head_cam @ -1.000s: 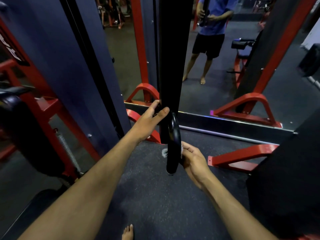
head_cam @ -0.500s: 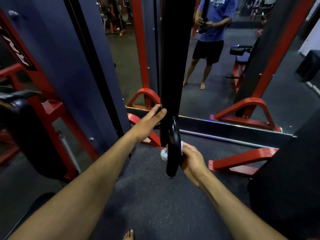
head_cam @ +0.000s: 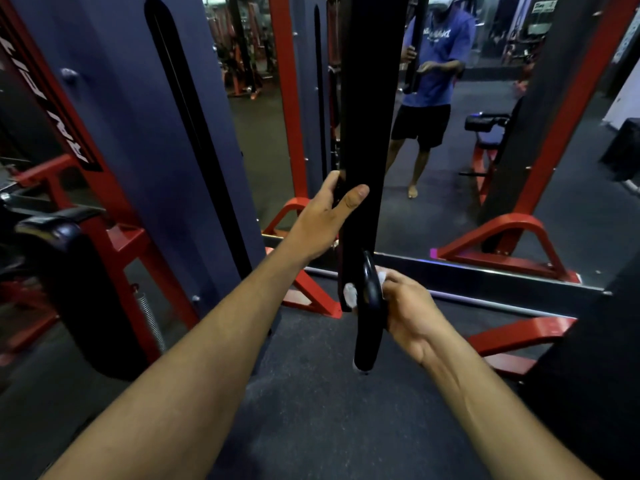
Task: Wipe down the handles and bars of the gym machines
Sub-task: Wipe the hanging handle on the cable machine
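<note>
Your right hand [head_cam: 412, 311] pinches a small white cloth [head_cam: 350, 295] against the black handle [head_cam: 370, 317], with your fingers curled round it. The cloth peeks out on both sides of the handle, so it is wrapped partway round. The handle hangs at the bottom end of the wide black strap [head_cam: 370, 133], low and in the middle, just above the dark floor [head_cam: 311, 410].

Your left hand [head_cam: 325, 216] grips the strap a little way above the handle. Your thumb lies across the front and your fingers curl round the far edge. It looks like this hand keeps the strap from swinging.

I think you are in the middle of wiping this one handle. The cloth sits near the top of it, so the lower part likely needs a rub too. I cannot tell which parts are clean.

Left of the strap stand the red bars [head_cam: 291, 98] and the blue cover [head_cam: 121, 116] of the machine. Those, and the other machines, probably need wiping as well.
</note>
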A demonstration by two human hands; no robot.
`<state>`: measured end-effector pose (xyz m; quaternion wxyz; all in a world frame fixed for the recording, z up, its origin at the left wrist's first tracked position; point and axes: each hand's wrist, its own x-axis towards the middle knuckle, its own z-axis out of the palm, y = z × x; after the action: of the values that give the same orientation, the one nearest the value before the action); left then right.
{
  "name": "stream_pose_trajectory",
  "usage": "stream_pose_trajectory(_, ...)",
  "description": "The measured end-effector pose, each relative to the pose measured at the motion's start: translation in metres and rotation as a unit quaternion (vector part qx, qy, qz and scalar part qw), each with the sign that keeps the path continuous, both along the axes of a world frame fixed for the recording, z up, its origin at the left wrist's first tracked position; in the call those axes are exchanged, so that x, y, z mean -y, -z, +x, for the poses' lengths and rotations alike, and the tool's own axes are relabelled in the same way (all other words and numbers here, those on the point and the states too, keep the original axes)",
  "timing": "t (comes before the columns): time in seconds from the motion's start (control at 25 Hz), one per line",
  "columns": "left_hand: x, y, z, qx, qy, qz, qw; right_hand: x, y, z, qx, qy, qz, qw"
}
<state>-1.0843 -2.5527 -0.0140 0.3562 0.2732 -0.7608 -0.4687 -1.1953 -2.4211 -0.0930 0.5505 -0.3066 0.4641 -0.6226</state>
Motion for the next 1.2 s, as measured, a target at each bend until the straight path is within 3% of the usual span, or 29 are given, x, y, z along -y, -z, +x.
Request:
stream_pose_trajectory(0.2, -0.001, -0.001, 0.001, 0.013, -0.01, -0.008, 1.0, 0.028, -0.009, 0.0, 0.133, 0.035, 0.043, 0.99)
stream_pose_trajectory(0.36, -0.007, -0.002, 0.004, 0.019, -0.005, -0.007, 1.0, 0.021, -0.011, 0.007, 0.141, 0.09, 0.02, 0.986)
stream_pose_trajectory(0.52, -0.007, -0.001, 0.004, 0.018, 0.004, -0.012, 1.0, -0.009, 0.002, 0.009, -0.036, 0.159, 0.009, 0.987)
stream_pose_trajectory(0.64, -0.005, 0.001, 0.005, 0.019, 0.01, -0.014, 1.0, -0.035, 0.019, 0.01, -0.209, 0.199, -0.045, 0.956)
stream_pose_trajectory(0.72, -0.005, 0.001, 0.006, 0.02, 0.012, -0.014, 1.0, -0.05, 0.027, 0.015, -0.343, 0.208, -0.127, 0.907)
stream_pose_trajectory(0.88, -0.005, 0.002, 0.006, 0.022, 0.012, -0.017, 1.0, -0.038, 0.026, 0.006, -0.547, 0.188, -0.288, 0.763)
stream_pose_trajectory(0.96, -0.006, 0.0, 0.006, 0.032, 0.012, -0.015, 0.999, -0.014, 0.01, -0.005, -0.593, 0.154, -0.296, 0.733)
stream_pose_trajectory(1.08, -0.006, -0.001, 0.007, 0.034, 0.019, -0.023, 0.999, 0.006, -0.004, -0.013, -0.613, 0.141, -0.273, 0.728)
stream_pose_trajectory(1.2, -0.003, 0.002, 0.006, 0.023, 0.015, -0.029, 0.999, -0.011, 0.008, -0.005, -0.525, 0.17, -0.261, 0.792)
